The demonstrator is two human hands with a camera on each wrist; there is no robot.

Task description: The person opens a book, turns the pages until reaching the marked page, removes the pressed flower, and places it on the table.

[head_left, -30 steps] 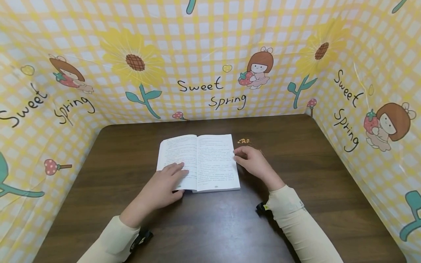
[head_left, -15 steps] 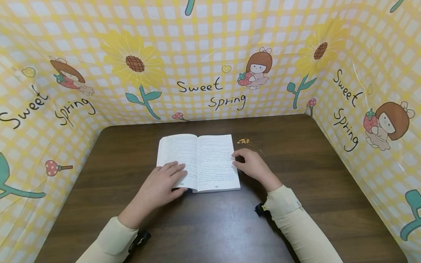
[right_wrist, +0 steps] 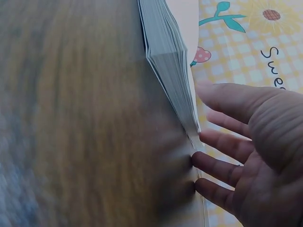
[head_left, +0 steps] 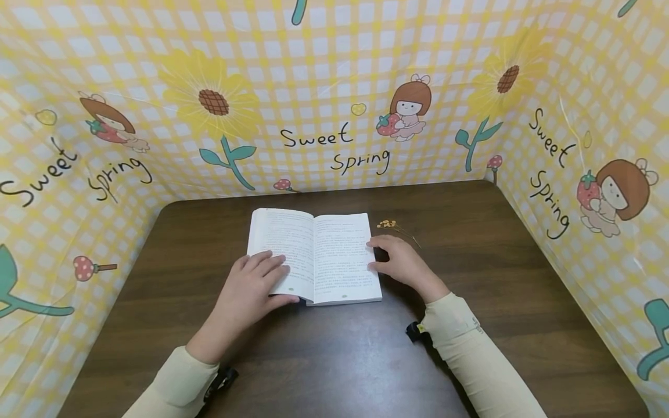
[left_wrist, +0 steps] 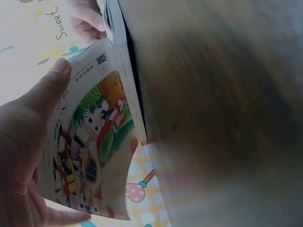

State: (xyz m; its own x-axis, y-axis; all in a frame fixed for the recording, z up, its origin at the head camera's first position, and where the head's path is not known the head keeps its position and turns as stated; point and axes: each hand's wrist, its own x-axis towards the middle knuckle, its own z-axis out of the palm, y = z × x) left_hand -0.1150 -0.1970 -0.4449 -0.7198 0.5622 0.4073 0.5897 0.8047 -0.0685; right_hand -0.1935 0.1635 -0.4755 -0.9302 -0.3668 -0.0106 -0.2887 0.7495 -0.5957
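Observation:
An open paperback book [head_left: 342,261] lies on the brown table, printed pages up. Its left half is lifted and tilts off the tabletop, so the illustrated cover [left_wrist: 102,137] shows in the left wrist view. My left hand [head_left: 248,293] holds that half, fingers spread over the left page and thumb at its lower edge. On the other side, my right hand [head_left: 402,261] touches the book's right edge with thumb and fingertips. In the right wrist view, those fingers [right_wrist: 220,170] are extended beside the page block [right_wrist: 175,80].
A small sprig of dried yellow flowers [head_left: 389,224] lies behind my right hand. Yellow checked cloth [head_left: 313,75] walls in the table [head_left: 324,360] at the back and both sides.
The left half of the book has risen and tilted, with my left hand moving up and slightly left. My right hand has shifted slightly at the right edge.

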